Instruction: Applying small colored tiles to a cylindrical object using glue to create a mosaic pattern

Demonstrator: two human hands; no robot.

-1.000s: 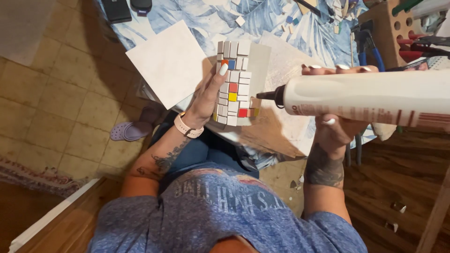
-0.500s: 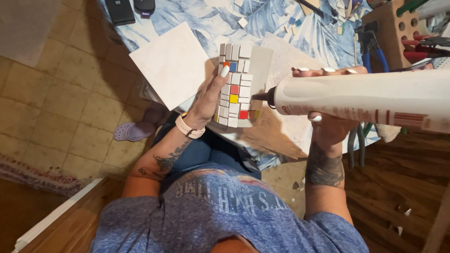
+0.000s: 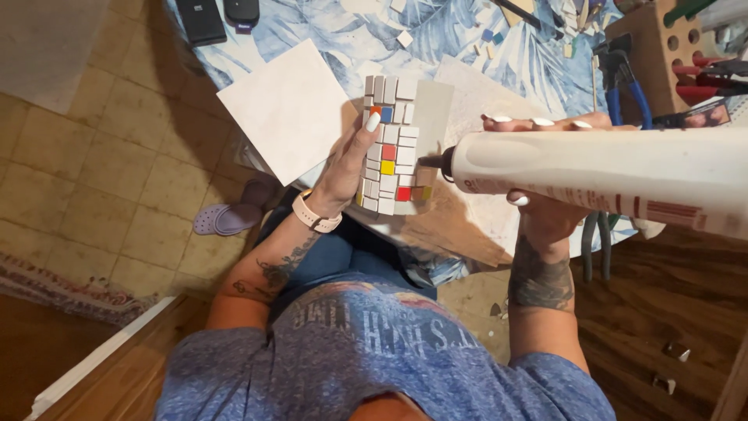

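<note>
Mosaic-tiled block (image 3: pixel 389 148) upright above the lap, left hand (image 3: pixel 351 164) wrapped around its left side, right hand (image 3: pixel 545 203) gripping a white glue bottle (image 3: pixel 608 175), nozzle touching the block's right edge, blue leaf-patterned desk (image 3: pixel 467 39) beyond.

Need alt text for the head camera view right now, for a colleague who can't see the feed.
Seen from above, a person's left hand holds a mosaic-covered piece of white, red, yellow and blue tiles, while the right hand aims a white glue bottle with its dark nozzle at the piece's edge. Behind lie a blue leaf-print cloth and a white square tile.
</note>
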